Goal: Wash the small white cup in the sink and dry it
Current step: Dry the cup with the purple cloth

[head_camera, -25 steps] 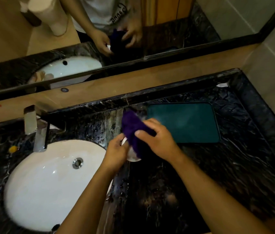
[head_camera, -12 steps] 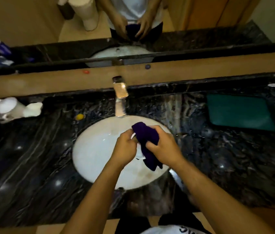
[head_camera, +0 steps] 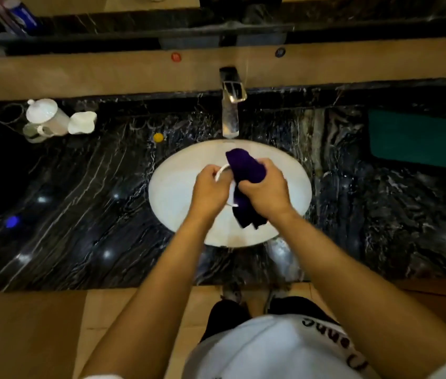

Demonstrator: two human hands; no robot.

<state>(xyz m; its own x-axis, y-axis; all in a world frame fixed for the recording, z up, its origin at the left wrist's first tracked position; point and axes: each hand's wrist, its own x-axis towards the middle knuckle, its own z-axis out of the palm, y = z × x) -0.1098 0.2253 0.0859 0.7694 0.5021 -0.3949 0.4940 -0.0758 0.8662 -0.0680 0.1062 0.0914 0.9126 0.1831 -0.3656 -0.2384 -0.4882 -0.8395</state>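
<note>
The cup [head_camera: 223,175] is held above the sink [head_camera: 172,192], gripped by the fingers of the left hand [head_camera: 210,188], which are curled around its side; only part of the white rim and a sliver of the wall are seen between the two hands. A purple cloth [head_camera: 246,166] is clenched in the fingers of the right hand [head_camera: 267,191] and is pressed against the cup, just right of the left fingers, with its loose end hanging below the right hand. The tap [head_camera: 230,105] is seen beyond the fingers, at the back of the black desk [head_camera: 79,214]. A green mat [head_camera: 418,139] lies well to the right of the fingers, and a white jug [head_camera: 46,116] well to the left.
</note>
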